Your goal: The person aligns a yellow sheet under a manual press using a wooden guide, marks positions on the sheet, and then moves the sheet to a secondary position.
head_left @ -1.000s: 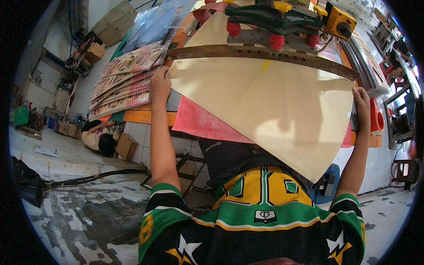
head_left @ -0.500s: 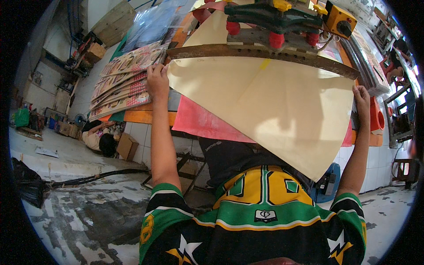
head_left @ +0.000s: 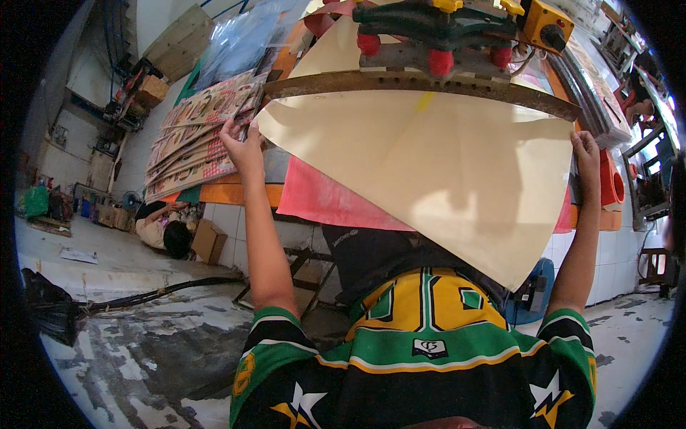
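Note:
A large cream sheet (head_left: 429,164) hangs over the near edge of the table, its lower corner pointing down toward my body. Along its top edge lies a long metal bar (head_left: 429,81) beneath a dark green machine head (head_left: 436,27). At the sheet's left corner, my left hand (head_left: 245,151) has its fingers apart, with the thumb close to the corner. My right hand (head_left: 587,149) pinches the sheet's right edge just below the end of the bar. Under the cream sheet, a pink sheet (head_left: 332,196) shows on the left and at the right edge.
Stacked printed boards (head_left: 193,139) fill the table's left side, with clear plastic (head_left: 239,39) behind them. A yellow control box (head_left: 547,28) with a black knob sits at upper right, above an orange-red ring-shaped object (head_left: 610,182). Another person (head_left: 168,232) is low on the left beside a cardboard box (head_left: 209,242).
My left hand has opened, letting go of the sheet's left corner, and moved slightly left and down. My right hand keeps its pinch on the right edge.

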The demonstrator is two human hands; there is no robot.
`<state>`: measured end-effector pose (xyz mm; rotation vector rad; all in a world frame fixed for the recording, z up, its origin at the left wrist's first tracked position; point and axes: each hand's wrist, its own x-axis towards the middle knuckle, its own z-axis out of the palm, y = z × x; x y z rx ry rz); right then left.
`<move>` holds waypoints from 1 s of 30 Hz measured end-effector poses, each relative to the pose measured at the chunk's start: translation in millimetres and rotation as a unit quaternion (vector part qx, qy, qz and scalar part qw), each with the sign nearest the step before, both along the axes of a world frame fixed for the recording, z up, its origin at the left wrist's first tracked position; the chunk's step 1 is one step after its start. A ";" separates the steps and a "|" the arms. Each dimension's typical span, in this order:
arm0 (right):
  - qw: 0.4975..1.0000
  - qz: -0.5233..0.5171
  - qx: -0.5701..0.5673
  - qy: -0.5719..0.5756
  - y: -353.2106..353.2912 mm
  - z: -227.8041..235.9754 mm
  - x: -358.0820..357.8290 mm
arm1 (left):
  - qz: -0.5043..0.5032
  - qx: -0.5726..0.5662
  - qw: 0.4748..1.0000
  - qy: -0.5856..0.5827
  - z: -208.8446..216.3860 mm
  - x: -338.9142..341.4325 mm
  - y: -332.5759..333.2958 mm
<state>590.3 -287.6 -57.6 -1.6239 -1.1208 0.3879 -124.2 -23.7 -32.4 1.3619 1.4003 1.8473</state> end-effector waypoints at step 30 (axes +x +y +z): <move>1.000 -0.027 -0.001 0.002 -3.2 -3.4 13.6 | -0.231 -0.115 0.930 -0.263 37.4 23.7 -41.4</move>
